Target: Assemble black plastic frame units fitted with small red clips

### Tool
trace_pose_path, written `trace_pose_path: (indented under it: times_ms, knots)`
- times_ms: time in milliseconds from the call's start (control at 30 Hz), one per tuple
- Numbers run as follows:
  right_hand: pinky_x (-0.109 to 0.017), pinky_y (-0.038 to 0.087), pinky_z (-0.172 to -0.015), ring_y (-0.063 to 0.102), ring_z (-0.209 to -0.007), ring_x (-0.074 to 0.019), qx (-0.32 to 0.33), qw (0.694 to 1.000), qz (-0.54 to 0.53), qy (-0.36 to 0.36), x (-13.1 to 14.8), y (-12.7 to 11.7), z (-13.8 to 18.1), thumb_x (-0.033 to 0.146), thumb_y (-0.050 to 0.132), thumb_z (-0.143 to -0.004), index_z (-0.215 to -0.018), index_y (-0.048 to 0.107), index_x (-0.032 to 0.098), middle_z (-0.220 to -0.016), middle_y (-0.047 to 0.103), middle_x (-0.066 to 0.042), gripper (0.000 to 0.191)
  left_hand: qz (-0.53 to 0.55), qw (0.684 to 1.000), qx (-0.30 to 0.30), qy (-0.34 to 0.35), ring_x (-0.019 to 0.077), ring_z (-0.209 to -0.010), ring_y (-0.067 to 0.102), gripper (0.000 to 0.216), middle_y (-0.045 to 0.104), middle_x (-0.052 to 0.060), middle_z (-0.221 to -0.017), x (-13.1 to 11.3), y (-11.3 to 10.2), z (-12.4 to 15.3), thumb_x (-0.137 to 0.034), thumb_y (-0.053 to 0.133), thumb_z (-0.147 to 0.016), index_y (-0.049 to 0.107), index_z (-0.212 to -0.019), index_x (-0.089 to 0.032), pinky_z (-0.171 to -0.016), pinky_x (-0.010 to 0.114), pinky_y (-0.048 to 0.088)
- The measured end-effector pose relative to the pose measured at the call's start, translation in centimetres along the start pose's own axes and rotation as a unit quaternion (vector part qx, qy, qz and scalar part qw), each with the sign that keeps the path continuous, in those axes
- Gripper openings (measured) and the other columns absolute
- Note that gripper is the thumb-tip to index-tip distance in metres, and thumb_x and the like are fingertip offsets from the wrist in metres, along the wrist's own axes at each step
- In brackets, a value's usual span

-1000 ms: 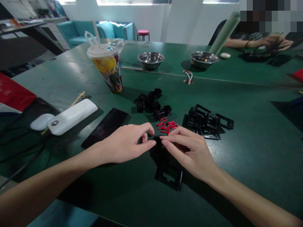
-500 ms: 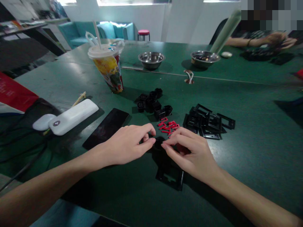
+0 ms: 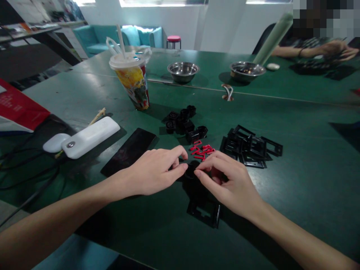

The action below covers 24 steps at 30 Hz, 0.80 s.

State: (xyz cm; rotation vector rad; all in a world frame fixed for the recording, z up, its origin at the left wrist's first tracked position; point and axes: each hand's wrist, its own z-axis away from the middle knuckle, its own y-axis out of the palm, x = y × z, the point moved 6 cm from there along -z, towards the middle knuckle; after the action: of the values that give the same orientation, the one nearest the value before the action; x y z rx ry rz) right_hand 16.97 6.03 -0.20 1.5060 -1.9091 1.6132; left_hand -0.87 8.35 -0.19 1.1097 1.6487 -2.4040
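A small dark plastic part point(image 3: 191, 171) sits between my two hands, largely lost in shadow. My left hand point(image 3: 160, 170) has its thumb tip at the part's left side, index finger bent above and the others curled. On the other side, my right hand point(image 3: 227, 178) pinches with thumb and fingers at the part's right edge. Just beyond the fingertips lie several small red plastic clips point(image 3: 201, 150). A black plastic frame point(image 3: 204, 213) rests flat on the table nearer to me. Behind the clips is a heap of black plastic housings point(image 3: 184, 122).
Right of the clips is a pile of black frames point(image 3: 250, 146). A black phone point(image 3: 129, 152), a white device point(image 3: 91, 137) and a drink cup point(image 3: 132, 82) stand on the left. Two metal bowls, one a steel bowl point(image 3: 183, 72), sit farther back. Another person's hands point(image 3: 334, 48) work across the table.
The whole view has shifted slightly, so things appear a little farther right. My hands keep nearly the same pose around the dark part.
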Motion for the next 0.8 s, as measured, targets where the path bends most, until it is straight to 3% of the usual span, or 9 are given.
trace_pose_path:
  times_ms: [233,367,500,600,800]
  knots:
    - [-0.029,0.042,-0.063,0.057,-0.071,-0.0139,-0.006,1.0,-0.015,0.014,-0.2,-0.2,-0.1,0.024,0.06,-0.107,-0.087,0.07,0.019,-0.083,0.063,-0.001,0.023,-0.015,1.0,0.008,0.019,0.0187,-0.076,0.063,0.033,0.07,-0.005,-0.087,-0.2,0.1,0.3,-0.052,0.06,-0.102,0.056,-0.124,-0.026,-0.065,0.031,0.033]
    - [-0.03,0.044,-0.067,0.061,-0.077,-0.015,-0.006,1.0,-0.017,0.017,-0.3,-0.3,0.0,0.023,0.057,-0.109,-0.102,0.073,0.02,-0.09,0.068,-0.002,0.018,-0.017,1.0,0.012,0.018,0.0176,-0.073,0.062,0.044,0.068,-0.005,-0.088,-0.2,0.2,0.3,-0.061,0.061,-0.1,0.056,-0.125,-0.026,-0.064,0.031,0.034]
    - [-0.031,0.049,-0.074,0.065,-0.087,-0.0168,0.023,0.999,-0.026,0.006,-0.4,0.0,0.3,0.021,0.055,-0.11,-0.121,0.075,0.02,-0.101,0.07,-0.005,0.023,-0.02,1.0,0.009,0.01,0.0173,-0.073,0.063,0.043,0.068,-0.005,-0.088,-0.3,0.2,0.1,-0.062,0.06,-0.1,0.056,-0.124,-0.027,-0.064,0.031,0.034]
    - [-0.03,0.049,-0.073,0.063,-0.084,-0.015,0.044,0.999,-0.024,-0.007,-0.4,0.3,0.4,0.018,0.053,-0.11,-0.131,0.074,0.021,-0.102,0.066,-0.004,0.03,-0.026,1.0,-0.002,-0.005,0.0175,-0.073,0.063,0.041,0.068,-0.005,-0.089,-0.4,0.3,0.1,-0.061,0.061,-0.1,0.057,-0.122,-0.027,-0.064,0.031,0.034]
    - [-0.028,0.048,-0.068,0.061,-0.08,-0.0131,0.053,0.998,-0.019,-0.028,-0.4,0.8,0.4,0.014,0.054,-0.107,-0.129,0.076,0.02,-0.101,0.063,-0.004,0.032,-0.034,0.999,-0.005,-0.016,0.0181,-0.074,0.064,0.04,0.068,-0.006,-0.087,-0.4,0.3,0.2,-0.06,0.064,-0.099,0.058,-0.122,-0.028,-0.064,0.03,0.033]
